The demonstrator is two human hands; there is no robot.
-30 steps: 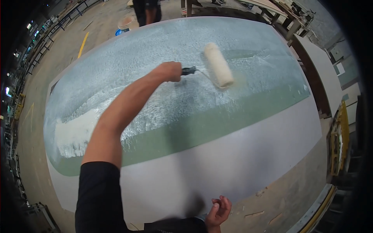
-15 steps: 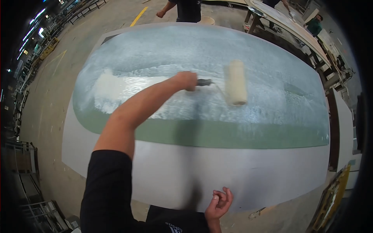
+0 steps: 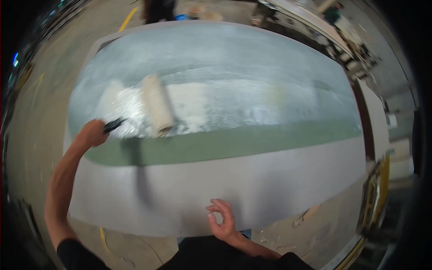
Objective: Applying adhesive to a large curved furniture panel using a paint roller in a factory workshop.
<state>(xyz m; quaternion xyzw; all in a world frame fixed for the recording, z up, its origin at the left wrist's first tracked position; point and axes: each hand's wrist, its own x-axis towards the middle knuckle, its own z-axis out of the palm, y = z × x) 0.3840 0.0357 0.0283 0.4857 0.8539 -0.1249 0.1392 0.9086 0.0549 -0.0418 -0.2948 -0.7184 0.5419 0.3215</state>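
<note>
My left hand [image 3: 93,132] is closed around the dark handle of a paint roller [image 3: 156,105]. The roller's long cream sleeve rests on a green sheet [image 3: 193,147] and slants slightly, its near end toward the right. Around the sleeve lies a wet, milky white coating [image 3: 189,96], thickest at the left and thinner over the far half. A bare green strip shows along the sheet's near edge. My right hand [image 3: 223,222] hovers at the near edge of the pale board under the sheet, fingers loosely curved and apart, holding nothing.
The pale board [image 3: 252,175] reaches beyond the sheet on the near side. Past the far edge, a person in dark clothes [image 3: 159,10] stands near a blue container [image 3: 180,17]. A long workbench [image 3: 310,20] is at the far right, and a yellow-edged frame [image 3: 377,193] leans at the right.
The roller has swept left across the sheet with my left hand, onto the thick white patch. My right hand has shifted left in view. The whole view has turned somewhat.
</note>
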